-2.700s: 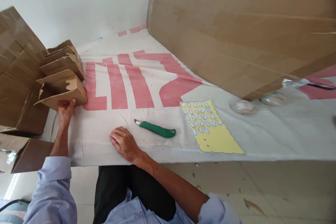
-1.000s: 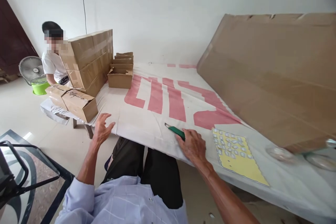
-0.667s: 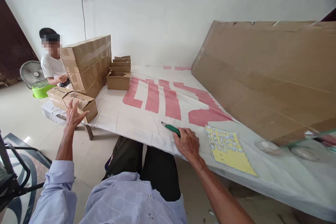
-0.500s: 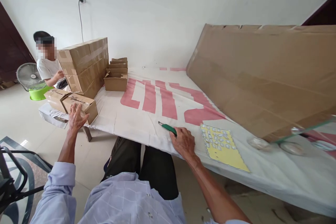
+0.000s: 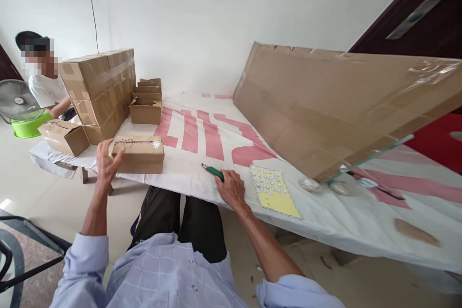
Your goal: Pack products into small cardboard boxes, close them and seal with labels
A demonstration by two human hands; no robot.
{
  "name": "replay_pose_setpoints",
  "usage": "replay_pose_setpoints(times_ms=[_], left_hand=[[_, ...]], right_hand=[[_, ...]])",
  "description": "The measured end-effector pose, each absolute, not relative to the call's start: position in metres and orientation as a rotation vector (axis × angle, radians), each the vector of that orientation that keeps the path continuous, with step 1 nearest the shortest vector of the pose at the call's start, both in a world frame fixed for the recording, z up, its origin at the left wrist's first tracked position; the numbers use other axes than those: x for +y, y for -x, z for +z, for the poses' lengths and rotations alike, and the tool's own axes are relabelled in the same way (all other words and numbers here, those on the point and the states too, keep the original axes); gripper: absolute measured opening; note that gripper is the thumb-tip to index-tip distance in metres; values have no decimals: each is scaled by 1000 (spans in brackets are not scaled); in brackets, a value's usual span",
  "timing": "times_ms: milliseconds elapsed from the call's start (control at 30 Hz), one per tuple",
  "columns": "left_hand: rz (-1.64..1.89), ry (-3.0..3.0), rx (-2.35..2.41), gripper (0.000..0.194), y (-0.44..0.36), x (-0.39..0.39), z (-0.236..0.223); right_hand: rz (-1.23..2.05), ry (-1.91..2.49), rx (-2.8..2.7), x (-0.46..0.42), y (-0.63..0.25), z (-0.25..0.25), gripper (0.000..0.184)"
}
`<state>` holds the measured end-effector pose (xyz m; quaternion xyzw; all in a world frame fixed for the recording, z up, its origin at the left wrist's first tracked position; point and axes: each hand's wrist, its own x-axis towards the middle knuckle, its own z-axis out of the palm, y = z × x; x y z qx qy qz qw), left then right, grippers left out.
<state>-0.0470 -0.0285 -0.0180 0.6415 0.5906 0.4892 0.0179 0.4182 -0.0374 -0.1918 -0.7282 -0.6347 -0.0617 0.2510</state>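
Observation:
My left hand (image 5: 108,162) is at the left end of a small cardboard box (image 5: 140,161), its fingers apart; whether they touch the box I cannot tell. The box lies near the front edge of the cloth-covered table (image 5: 176,168), its top seam facing up. In my right hand (image 5: 231,188) is a green utility knife (image 5: 214,172), its tip pointing left over the cloth. Just right of that hand lies a yellow sheet (image 5: 276,204) with rows of small pale stickers.
Stacked taped cartons (image 5: 97,82) rise at the left, with another small box (image 5: 65,135) in front and open boxes (image 5: 146,113) beside them. A large cardboard sheet (image 5: 325,101) leans at the right, near tape rolls (image 5: 311,185). A person (image 5: 45,89) sits beyond the cartons, near a fan (image 5: 19,101).
The small box has moved right, away from the other box, and turned to lie along the table edge. My left hand's fingers have lifted off its top. The view has swung right.

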Motion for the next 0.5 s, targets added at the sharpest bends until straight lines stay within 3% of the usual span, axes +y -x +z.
replay_pose_setpoints(times_ms=[100,267,500], left_hand=[[1488,-1567,1672,61,77,6,-9],[1390,-1465,1464,66,76,27,-17],[1305,-1516,1169,52,37,3,-39]], right_hand=[[-172,1955,-1724,-37,-419,-192,31],[-176,1925,-1716,-36,-420,-194,28],[-177,1925,-1716,-39,-421,-195,26]])
